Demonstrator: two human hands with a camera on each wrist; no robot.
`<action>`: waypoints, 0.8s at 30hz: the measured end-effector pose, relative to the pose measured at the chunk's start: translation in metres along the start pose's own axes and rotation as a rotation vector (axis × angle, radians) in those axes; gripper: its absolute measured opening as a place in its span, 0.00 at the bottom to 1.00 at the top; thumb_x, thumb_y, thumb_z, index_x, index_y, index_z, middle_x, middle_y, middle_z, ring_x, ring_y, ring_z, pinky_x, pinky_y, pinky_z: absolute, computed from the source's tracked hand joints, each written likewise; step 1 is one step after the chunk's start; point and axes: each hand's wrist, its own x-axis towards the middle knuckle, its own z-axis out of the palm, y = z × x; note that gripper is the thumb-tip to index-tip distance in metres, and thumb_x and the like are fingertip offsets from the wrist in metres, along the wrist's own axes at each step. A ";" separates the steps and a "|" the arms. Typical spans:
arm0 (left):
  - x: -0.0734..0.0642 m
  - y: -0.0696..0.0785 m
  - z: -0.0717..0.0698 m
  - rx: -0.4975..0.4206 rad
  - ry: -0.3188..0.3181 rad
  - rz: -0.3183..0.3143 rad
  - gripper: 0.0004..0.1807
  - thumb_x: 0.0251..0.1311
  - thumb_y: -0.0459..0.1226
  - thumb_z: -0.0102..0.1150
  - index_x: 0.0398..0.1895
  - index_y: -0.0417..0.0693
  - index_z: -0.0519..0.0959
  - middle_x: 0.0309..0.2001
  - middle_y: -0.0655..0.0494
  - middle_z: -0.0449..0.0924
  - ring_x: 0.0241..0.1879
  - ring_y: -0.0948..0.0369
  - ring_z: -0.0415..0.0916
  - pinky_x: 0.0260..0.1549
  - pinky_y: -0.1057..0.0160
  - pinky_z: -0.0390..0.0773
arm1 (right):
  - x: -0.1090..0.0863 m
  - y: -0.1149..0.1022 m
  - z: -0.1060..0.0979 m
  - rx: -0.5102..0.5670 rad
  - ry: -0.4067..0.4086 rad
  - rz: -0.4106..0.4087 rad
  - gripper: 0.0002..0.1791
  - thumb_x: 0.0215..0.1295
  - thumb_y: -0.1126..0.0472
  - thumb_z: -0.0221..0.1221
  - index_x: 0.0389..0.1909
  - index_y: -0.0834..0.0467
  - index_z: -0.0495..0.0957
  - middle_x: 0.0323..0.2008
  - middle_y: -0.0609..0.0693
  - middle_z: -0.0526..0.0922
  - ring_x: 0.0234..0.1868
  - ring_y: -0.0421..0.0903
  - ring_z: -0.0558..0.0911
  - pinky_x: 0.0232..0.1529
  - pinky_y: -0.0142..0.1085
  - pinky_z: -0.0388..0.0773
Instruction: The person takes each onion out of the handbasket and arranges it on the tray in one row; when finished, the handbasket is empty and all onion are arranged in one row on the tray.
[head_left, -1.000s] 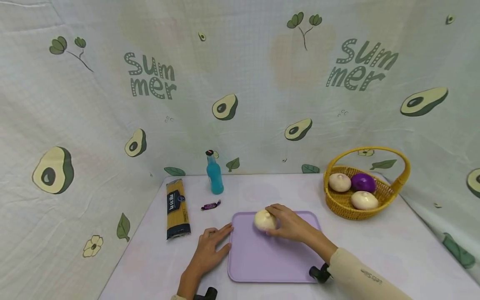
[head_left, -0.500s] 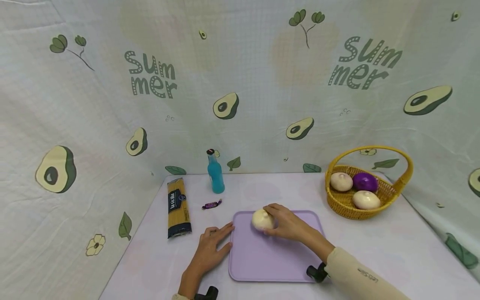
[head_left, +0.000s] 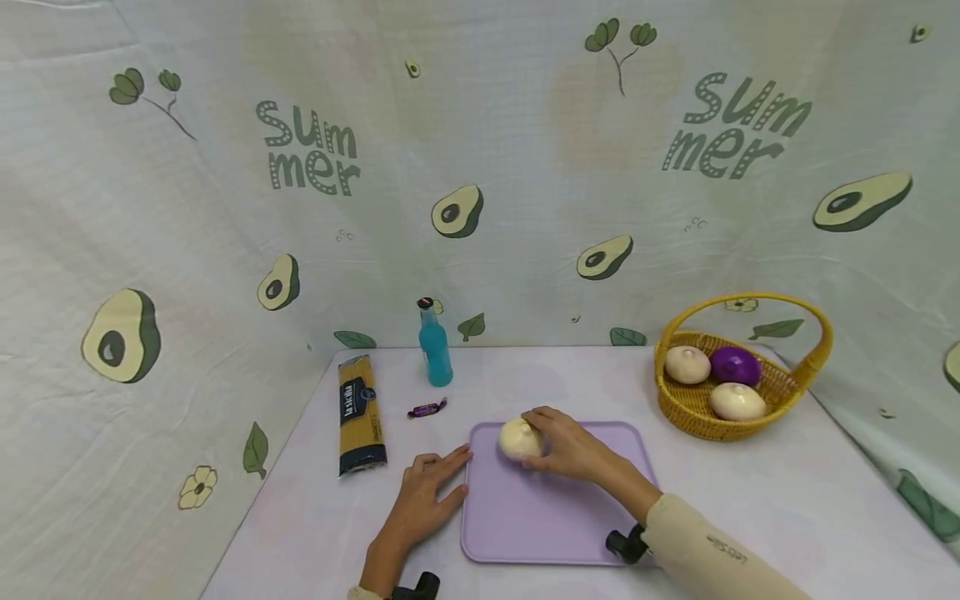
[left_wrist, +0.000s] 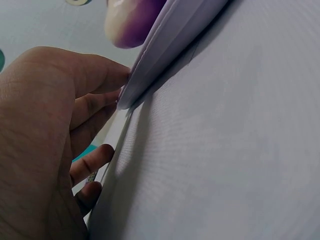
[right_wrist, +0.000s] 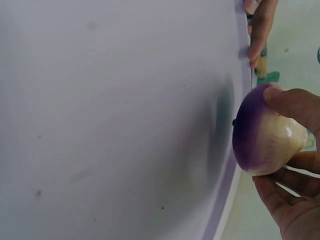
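My right hand [head_left: 566, 446] grips a turnip [head_left: 518, 439] near the far left part of a lilac tray [head_left: 555, 521]. In the right wrist view the turnip [right_wrist: 267, 135] shows a purple half with a small dark nub and a creamy white half; thumb and fingers hold it from either side, and a shadow falls on the tray below. My left hand [head_left: 422, 498] lies at the tray's left side, its index fingertip and thumb touching the rim. The left wrist view has the thumb tip against the tray edge [left_wrist: 160, 47], other fingers loosely extended.
A yellow wicker basket [head_left: 693, 425] at the back right holds a pinkish-white, a purple and a white bulb-shaped vegetable. Left of the tray lie a spaghetti pack [head_left: 362, 417] and a purple wrapped candy [head_left: 427, 408]. A blue bottle [head_left: 435, 350] stands behind them, before a printed cloth.
My right hand has shifted slightly left over the tray with the turnip in its grip. The left hand stays at the tray's rim. The whole head view has drifted a little.
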 end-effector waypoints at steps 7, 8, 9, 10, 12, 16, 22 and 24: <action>-0.001 0.000 0.000 0.005 0.002 0.003 0.28 0.67 0.48 0.59 0.71 0.64 0.72 0.71 0.70 0.66 0.58 0.56 0.63 0.51 0.46 0.62 | 0.006 -0.003 0.004 -0.005 0.005 -0.015 0.38 0.56 0.51 0.73 0.64 0.66 0.73 0.62 0.61 0.75 0.62 0.61 0.74 0.58 0.55 0.72; -0.001 0.000 0.000 0.009 0.003 0.003 0.28 0.67 0.49 0.59 0.71 0.64 0.72 0.71 0.70 0.66 0.58 0.56 0.63 0.51 0.46 0.62 | 0.007 -0.003 0.005 0.000 0.004 -0.016 0.38 0.57 0.50 0.73 0.64 0.65 0.73 0.62 0.61 0.75 0.62 0.61 0.74 0.59 0.55 0.72; 0.000 0.000 0.000 0.008 0.001 0.000 0.28 0.67 0.49 0.59 0.71 0.65 0.71 0.71 0.71 0.66 0.58 0.57 0.63 0.52 0.46 0.62 | 0.008 -0.004 0.005 0.000 0.003 -0.015 0.39 0.57 0.50 0.73 0.65 0.65 0.73 0.62 0.61 0.75 0.62 0.61 0.74 0.59 0.55 0.72; 0.000 0.000 0.001 0.011 0.001 -0.001 0.28 0.67 0.49 0.59 0.71 0.65 0.71 0.71 0.71 0.66 0.58 0.57 0.63 0.52 0.46 0.62 | 0.009 -0.005 0.005 0.002 0.003 -0.014 0.39 0.57 0.50 0.73 0.65 0.65 0.73 0.62 0.61 0.75 0.62 0.61 0.74 0.59 0.55 0.72; 0.001 0.000 0.001 0.013 0.000 0.000 0.28 0.67 0.50 0.58 0.71 0.65 0.71 0.71 0.72 0.65 0.59 0.57 0.63 0.53 0.45 0.62 | 0.010 -0.005 0.006 0.001 -0.001 -0.011 0.39 0.57 0.50 0.73 0.65 0.65 0.73 0.62 0.60 0.75 0.62 0.61 0.73 0.59 0.55 0.72; 0.001 0.000 0.001 0.014 0.001 0.000 0.28 0.67 0.50 0.58 0.71 0.66 0.71 0.71 0.73 0.65 0.59 0.57 0.63 0.53 0.45 0.62 | 0.012 -0.007 0.006 0.006 -0.006 -0.003 0.39 0.57 0.50 0.73 0.65 0.64 0.73 0.62 0.60 0.75 0.63 0.60 0.73 0.59 0.54 0.71; 0.000 0.001 -0.001 0.014 0.010 0.008 0.28 0.67 0.49 0.59 0.71 0.65 0.71 0.71 0.71 0.66 0.58 0.57 0.63 0.52 0.45 0.62 | 0.017 -0.010 0.008 0.019 -0.006 -0.011 0.39 0.57 0.50 0.72 0.65 0.65 0.73 0.62 0.60 0.74 0.63 0.60 0.73 0.60 0.54 0.71; -0.001 0.001 -0.001 0.011 0.018 0.015 0.28 0.67 0.48 0.59 0.71 0.63 0.72 0.71 0.69 0.67 0.58 0.56 0.64 0.51 0.45 0.62 | 0.019 -0.011 0.009 0.028 -0.006 -0.016 0.39 0.57 0.50 0.72 0.65 0.65 0.72 0.62 0.61 0.74 0.63 0.61 0.73 0.60 0.54 0.71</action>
